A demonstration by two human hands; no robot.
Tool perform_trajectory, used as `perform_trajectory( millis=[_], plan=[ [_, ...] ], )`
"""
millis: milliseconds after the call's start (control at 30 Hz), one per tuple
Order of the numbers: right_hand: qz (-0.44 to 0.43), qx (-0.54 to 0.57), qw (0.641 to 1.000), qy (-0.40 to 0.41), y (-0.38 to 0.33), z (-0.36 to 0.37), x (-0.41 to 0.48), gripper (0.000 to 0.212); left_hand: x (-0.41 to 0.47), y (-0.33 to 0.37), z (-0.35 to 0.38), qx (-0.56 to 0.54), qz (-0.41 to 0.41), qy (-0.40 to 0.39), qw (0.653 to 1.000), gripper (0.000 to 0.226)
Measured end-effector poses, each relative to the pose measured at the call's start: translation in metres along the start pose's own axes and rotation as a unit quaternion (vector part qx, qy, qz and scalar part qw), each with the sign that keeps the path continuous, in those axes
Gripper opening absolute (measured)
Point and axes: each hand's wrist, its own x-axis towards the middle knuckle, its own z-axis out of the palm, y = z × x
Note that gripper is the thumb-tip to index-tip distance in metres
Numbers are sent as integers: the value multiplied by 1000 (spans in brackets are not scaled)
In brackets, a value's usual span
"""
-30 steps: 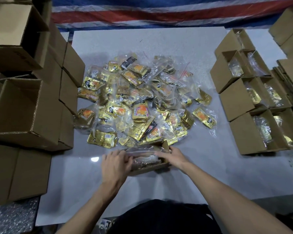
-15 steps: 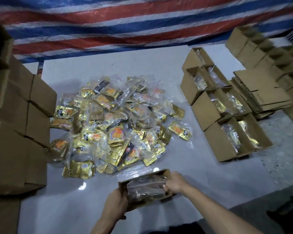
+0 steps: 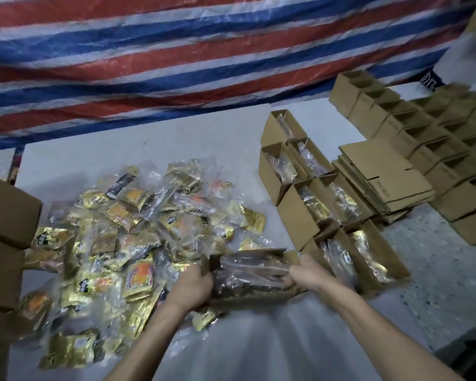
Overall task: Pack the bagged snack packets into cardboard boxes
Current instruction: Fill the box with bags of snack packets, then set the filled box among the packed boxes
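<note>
Both hands are on one open cardboard box [image 3: 248, 298], held low in front of the person, just past the near right edge of the packet pile. The left hand [image 3: 188, 284] has its fingers curled round the box's left end, and the right hand [image 3: 308, 273] grips the right end the same way. It's a bit motion-blurred, so finger detail is mushy. Inside the box lies a clear bag of snack packets [image 3: 248, 273], filling it end to end.

The loose pile of bagged packets [image 3: 138, 237] - gold foil, some with orange labels - is spread over the white surface [image 3: 94, 149] on the left. Just beside the held box on the right is a row of filled boxes [image 3: 294, 215], tops open with bags showing, running away from the person. Past those is a flat stack of unfolded cardboard [image 3: 382, 177], then a block of empty made-up boxes [image 3: 437, 138]. More cartons [image 3: 6, 210] are stacked at the left edge, and a red, white and blue striped tarp [image 3: 176, 50] hangs behind it all.
</note>
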Motion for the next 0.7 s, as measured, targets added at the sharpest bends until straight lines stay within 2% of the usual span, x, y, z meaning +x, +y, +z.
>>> perform_trajectory(
  millis=[100, 167, 233, 267, 333, 367, 400, 433, 500, 567, 633, 700],
  plan=[
    [-6, 66, 998, 20, -32, -32, 29, 13, 35, 48, -12, -25, 28, 75, 996, 21],
    [-2, 123, 992, 26, -56, -49, 51, 13, 56, 79, -13, -93, 14, 134, 987, 30],
    [-14, 154, 987, 36, -83, -66, 73, 9, 73, 108, -13, -174, -30, 184, 967, 55],
    [-23, 168, 985, 39, -97, -73, 84, 7, 83, 122, -11, -209, -46, 185, 959, 73],
    [-35, 210, 977, 33, -127, -83, 106, 8, 99, 148, -3, -267, -48, 137, 953, 100],
    [-42, 232, 971, 30, -141, -87, 117, 8, 106, 161, 1, -287, -36, 110, 951, 99],
    [-48, 247, 967, 29, -156, -89, 127, 6, 116, 174, 4, -310, -20, 88, 947, 89],
    [-52, 256, 965, 30, -170, -91, 137, 6, 127, 187, 4, -328, -8, 83, 941, 70],
    [-58, 267, 961, 33, -195, -93, 156, 20, 155, 211, -2, -356, -1, 113, 928, 62],
    [-66, 260, 963, 34, -216, -96, 174, 27, 178, 230, -16, -383, -10, 125, 915, 71],
    [-71, 265, 961, 27, -234, -99, 193, 31, 195, 245, -31, -375, -3, 113, 920, 81],
    [-77, 275, 958, 18, -250, -101, 211, 29, 214, 257, -44, -352, 10, 107, 930, 73]
  ],
)
